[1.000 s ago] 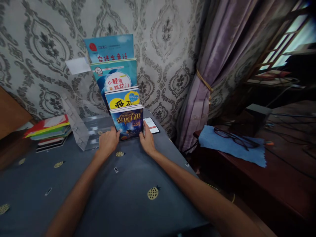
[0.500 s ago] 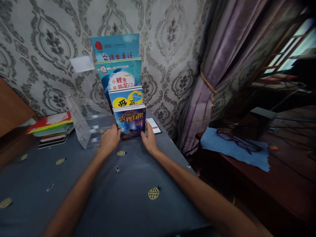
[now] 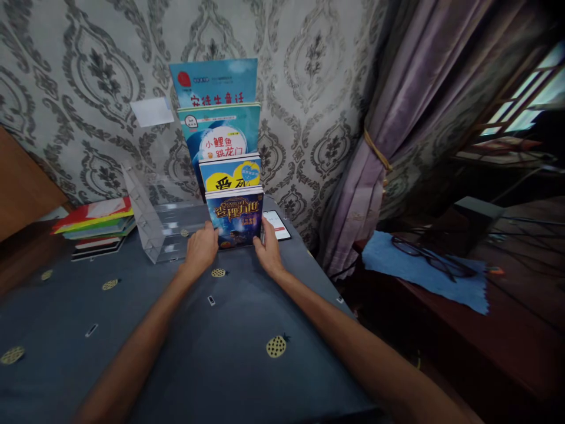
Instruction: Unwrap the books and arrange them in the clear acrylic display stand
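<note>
A dark blue book [image 3: 236, 219] with gold title letters stands in the lowest, front tier of a clear plastic display rack [image 3: 149, 232]. My left hand [image 3: 202, 248] is closed at its lower left edge, and my right hand [image 3: 268, 250] grips its lower right edge with the thumb in front. Behind it rise a blue and yellow book [image 3: 220, 175], a teal book with a white oval [image 3: 221, 138], and a taller light-blue book [image 3: 214, 79]. The fingers behind the front book are hidden.
Left of the rack lies a stack of colourful books [image 3: 99, 227]. A phone [image 3: 279, 225] with a lit screen lies right of the rack, near the edge of the table [image 3: 212, 359]. Eyeglasses [image 3: 435, 259] rest on a blue cloth [image 3: 388, 256] beyond a gap. A purple curtain [image 3: 397, 88] hangs behind.
The camera view has shifted slightly, so the rack and books appear a little further right. Both hands stay on the sides of the dark blue book.
</note>
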`<state>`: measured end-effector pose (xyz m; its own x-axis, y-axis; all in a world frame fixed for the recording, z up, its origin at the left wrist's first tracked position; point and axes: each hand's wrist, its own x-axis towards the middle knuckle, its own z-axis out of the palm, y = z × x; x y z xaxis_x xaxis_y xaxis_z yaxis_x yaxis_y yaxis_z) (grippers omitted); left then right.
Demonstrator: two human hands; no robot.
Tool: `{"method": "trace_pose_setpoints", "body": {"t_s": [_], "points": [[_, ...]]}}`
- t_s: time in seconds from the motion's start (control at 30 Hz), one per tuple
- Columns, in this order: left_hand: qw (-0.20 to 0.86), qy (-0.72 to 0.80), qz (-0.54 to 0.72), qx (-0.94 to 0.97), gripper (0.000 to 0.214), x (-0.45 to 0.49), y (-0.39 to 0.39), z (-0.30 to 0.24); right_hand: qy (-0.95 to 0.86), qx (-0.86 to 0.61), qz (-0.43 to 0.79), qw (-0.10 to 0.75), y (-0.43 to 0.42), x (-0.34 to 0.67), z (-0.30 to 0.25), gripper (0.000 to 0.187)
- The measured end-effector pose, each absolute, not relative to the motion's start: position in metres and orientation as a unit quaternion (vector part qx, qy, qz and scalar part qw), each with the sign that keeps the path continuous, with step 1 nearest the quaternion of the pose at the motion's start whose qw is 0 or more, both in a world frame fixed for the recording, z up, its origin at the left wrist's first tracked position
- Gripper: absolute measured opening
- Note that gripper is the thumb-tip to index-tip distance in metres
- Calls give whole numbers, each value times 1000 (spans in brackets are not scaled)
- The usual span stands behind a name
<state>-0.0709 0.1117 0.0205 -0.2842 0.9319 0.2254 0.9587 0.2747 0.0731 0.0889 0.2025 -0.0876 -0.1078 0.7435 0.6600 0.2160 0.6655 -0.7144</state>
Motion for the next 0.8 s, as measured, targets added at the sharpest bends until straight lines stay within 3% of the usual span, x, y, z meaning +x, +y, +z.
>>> {"method": "trace_pose_setpoints", "body": {"t_s": [0.8], "points": [[65, -788, -104, -604, 29, -72, 114, 19, -715, -335, 210, 577, 201, 86, -94, 68]]}}
